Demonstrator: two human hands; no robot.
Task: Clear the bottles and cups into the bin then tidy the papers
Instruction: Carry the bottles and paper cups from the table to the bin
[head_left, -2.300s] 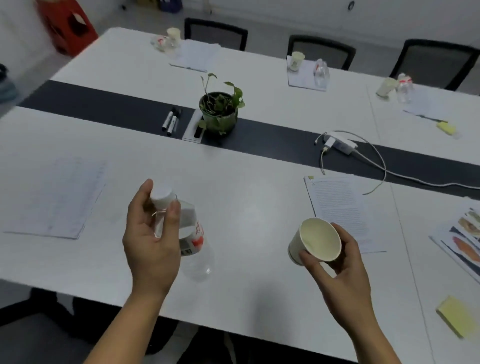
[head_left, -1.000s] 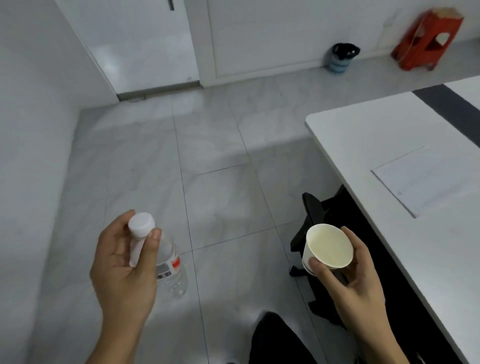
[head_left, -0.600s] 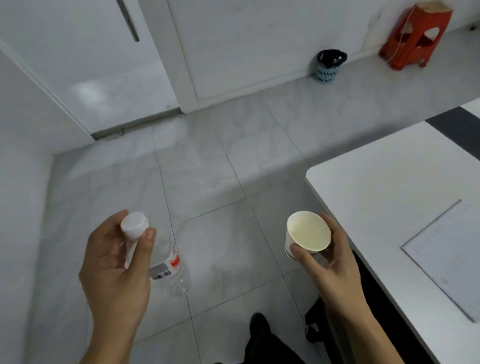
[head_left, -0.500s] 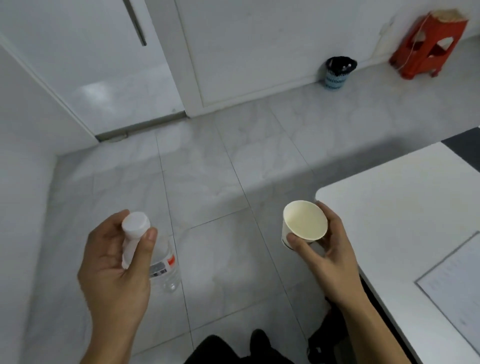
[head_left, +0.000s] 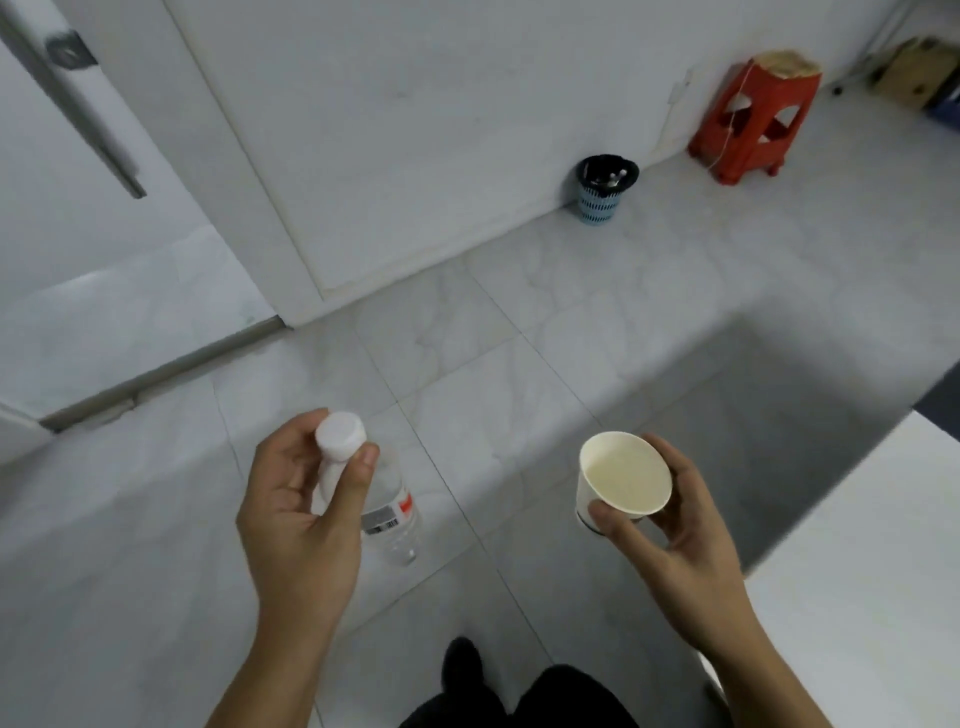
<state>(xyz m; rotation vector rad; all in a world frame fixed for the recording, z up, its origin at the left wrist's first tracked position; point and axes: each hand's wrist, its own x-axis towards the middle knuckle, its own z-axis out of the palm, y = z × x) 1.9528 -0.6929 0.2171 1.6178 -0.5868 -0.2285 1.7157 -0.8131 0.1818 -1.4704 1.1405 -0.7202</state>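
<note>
Now the bin is looming nearer at one o'clock, the tabletop slipping away toward four. The left hand is keeping its grip clamped on the bottle neck at seven o'clock; the right hand grip is pinching the cup at five.

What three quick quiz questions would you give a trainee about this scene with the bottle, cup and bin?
1. True or false: the left hand grips the bottle near its top.
2. Where does the bin stand? A) on the floor by the wall, near the red stool; B) on the table; C) at the person's feet.
3. Fill in: the right hand holds a paper ____.

Key: 1 true; 2 A; 3 cup.
</note>
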